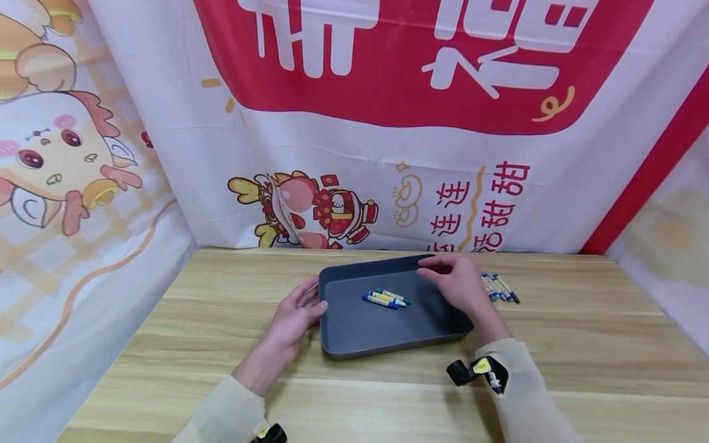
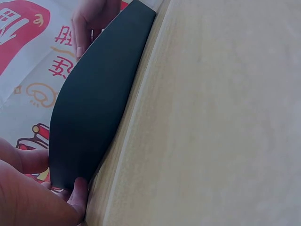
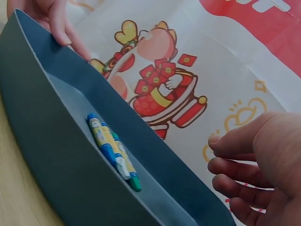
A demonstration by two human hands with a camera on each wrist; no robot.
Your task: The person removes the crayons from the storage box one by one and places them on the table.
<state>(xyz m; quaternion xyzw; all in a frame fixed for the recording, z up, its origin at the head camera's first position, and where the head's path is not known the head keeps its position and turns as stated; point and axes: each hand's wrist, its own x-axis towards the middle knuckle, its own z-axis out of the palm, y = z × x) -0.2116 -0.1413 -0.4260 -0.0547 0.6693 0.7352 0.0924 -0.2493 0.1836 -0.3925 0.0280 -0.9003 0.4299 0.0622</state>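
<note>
A dark grey rectangular tray sits on the wooden table. Inside it three crayons, with blue, white and green tips, lie side by side. My left hand grips the tray's left side, thumb over the rim and fingers against the outer wall. Over the tray's right end hovers my right hand, its fingers loosely bent. In the right wrist view nothing shows between its thumb and fingers. Several more crayons lie on the table just right of that hand, partly hidden by it in the head view.
The light wooden table runs back to a hanging white cloth with red prints. Another printed cloth hangs along the left. Small black wrist cameras are strapped to both sleeves.
</note>
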